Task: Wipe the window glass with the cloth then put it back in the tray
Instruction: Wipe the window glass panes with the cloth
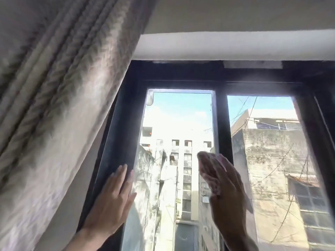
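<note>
Right hand (220, 185) presses cloth (205, 158) flat against window glass (179, 127).

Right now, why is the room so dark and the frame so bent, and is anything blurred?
Head view: daylight through the window glass backlights everything, so the frame goes near black and the sky washes out; the wide lens bows the frame; the right hand with its cloth is motion-blurred, as is the curtain; the left hand looks sharper.
</note>
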`<state>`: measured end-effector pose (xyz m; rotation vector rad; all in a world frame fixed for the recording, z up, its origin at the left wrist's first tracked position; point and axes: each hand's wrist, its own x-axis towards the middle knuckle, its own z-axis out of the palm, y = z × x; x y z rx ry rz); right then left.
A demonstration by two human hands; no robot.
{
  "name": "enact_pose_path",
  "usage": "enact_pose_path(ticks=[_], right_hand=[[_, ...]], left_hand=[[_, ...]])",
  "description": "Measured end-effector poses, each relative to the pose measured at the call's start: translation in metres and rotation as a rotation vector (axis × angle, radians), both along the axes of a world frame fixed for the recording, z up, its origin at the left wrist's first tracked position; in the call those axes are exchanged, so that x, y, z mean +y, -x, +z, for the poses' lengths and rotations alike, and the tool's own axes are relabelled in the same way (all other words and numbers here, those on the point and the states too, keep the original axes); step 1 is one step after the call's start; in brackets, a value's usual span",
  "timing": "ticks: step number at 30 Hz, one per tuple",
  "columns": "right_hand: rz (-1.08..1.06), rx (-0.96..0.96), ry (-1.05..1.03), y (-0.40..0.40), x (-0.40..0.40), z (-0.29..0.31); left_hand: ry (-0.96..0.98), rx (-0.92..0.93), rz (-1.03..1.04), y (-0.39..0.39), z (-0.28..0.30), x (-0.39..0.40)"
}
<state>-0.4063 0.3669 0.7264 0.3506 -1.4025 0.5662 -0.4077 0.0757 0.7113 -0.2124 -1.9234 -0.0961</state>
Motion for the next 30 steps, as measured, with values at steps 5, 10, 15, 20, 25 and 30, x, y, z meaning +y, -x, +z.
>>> enact_pose_path(ticks=[5,10,15,20,25,30], right_hand=[[-0.061,-0.178,-0.144,0.033,-0.005,0.039],[-0.262,-0.074,-0.286,0.045,-0.007,0.05],[-0.321,0.052,-0.654,0.064,-0.054,-0.013],[-0.461,0.147,-0.661,0.059,-0.024,0.03],[-0.328,0.237,-0.583,0.077,-0.07,-0.003],[-0.354,0.217,-0.59,0.07,-0.038,0.002]], left_hand=[[-0.043,-0.012,0.039,0.052,-0.034,0.006],[-0.03,0.093,0.04,0.065,-0.038,0.002],[-0.019,0.124,0.062,0.07,-0.041,0.002],[-0.019,0.131,0.054,0.069,-0.044,0.003],[-0.007,0.161,0.066,0.07,-0.042,0.003],[-0.015,0.173,0.045,0.071,-0.045,0.002]])
